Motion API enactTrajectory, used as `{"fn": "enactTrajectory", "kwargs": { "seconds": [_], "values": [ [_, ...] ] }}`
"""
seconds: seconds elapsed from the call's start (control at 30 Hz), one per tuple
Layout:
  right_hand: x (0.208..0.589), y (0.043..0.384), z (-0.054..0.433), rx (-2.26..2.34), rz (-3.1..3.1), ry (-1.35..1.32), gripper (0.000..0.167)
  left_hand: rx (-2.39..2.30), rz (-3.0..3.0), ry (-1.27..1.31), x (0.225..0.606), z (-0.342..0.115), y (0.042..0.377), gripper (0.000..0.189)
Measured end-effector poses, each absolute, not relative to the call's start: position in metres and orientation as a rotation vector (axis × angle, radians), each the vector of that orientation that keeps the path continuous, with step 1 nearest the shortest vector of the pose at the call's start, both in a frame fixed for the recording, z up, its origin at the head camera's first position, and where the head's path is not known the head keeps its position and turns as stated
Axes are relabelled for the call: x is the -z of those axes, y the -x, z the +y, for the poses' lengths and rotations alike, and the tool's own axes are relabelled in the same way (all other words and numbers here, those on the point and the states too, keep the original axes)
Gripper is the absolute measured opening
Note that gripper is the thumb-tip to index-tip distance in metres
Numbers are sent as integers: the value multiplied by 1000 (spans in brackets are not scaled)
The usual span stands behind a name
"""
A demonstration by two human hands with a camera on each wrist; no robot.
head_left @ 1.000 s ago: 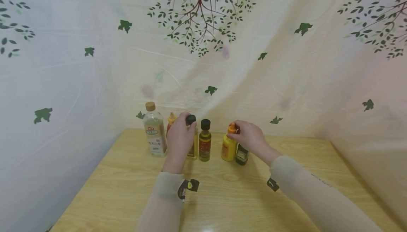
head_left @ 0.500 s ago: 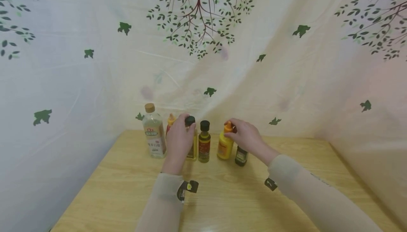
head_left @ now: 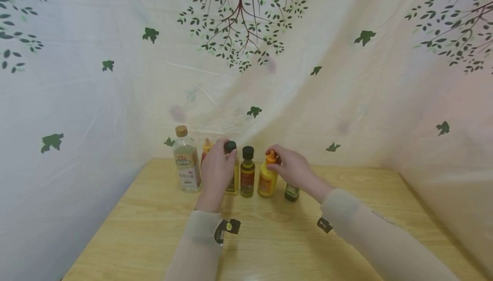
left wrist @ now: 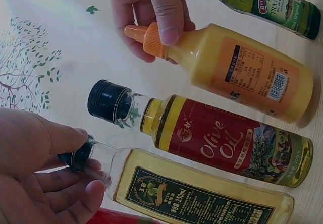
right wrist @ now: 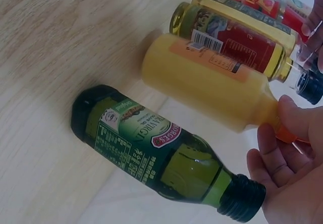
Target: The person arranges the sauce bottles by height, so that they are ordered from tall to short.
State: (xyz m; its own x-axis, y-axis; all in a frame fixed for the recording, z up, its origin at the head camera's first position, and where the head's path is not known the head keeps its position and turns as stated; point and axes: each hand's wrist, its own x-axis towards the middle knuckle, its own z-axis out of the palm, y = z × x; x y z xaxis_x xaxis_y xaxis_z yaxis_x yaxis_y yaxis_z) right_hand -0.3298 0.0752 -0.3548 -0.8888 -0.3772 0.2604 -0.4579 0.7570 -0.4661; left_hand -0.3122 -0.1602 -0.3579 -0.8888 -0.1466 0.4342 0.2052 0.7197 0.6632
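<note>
My left hand [head_left: 218, 174] pinches the black cap of a square glass oil bottle [left wrist: 197, 188] with a dark label. Right beside that bottle stands a round olive oil bottle [head_left: 247, 180] with a red label. On its other side, a yellow squeeze bottle [head_left: 266, 181] stands close by, its orange nozzle cap held between the thumb and fingers of my right hand [head_left: 295, 167]. A green Borges olive oil bottle [right wrist: 146, 143] is upright to the right, partly hidden in the head view by my right hand.
A tall clear bottle [head_left: 187, 165] with a brown cap and white label stands at the row's left end. Next to it, a red squeeze bottle [head_left: 207, 145] is mostly hidden behind my left hand. The wooden table [head_left: 269, 238] meets a leaf-printed curtain [head_left: 292, 101] behind.
My right hand has moved the yellow squeeze bottle left, away from the green bottle and closer to the red-labelled olive oil. My left hand keeps its hold on the black cap.
</note>
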Motion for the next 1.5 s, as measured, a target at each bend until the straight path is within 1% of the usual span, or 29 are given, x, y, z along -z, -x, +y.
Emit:
{"fn": "enactTrajectory", "kwargs": {
  "seconds": [0.7,0.87,1.13,1.5],
  "values": [
    [364,333,67,-743,-2811,-762,36,1017,-2474,35,358,-160,312,46],
    [363,332,66,-733,-2801,-758,41,1026,-2474,39,358,-160,313,46],
    [362,331,64,-739,-2821,-732,58,1022,-2485,32,357,-160,312,46],
    [356,330,72,-744,-2768,-694,63,1034,-2480,28,357,-161,312,46]
  ]
}}
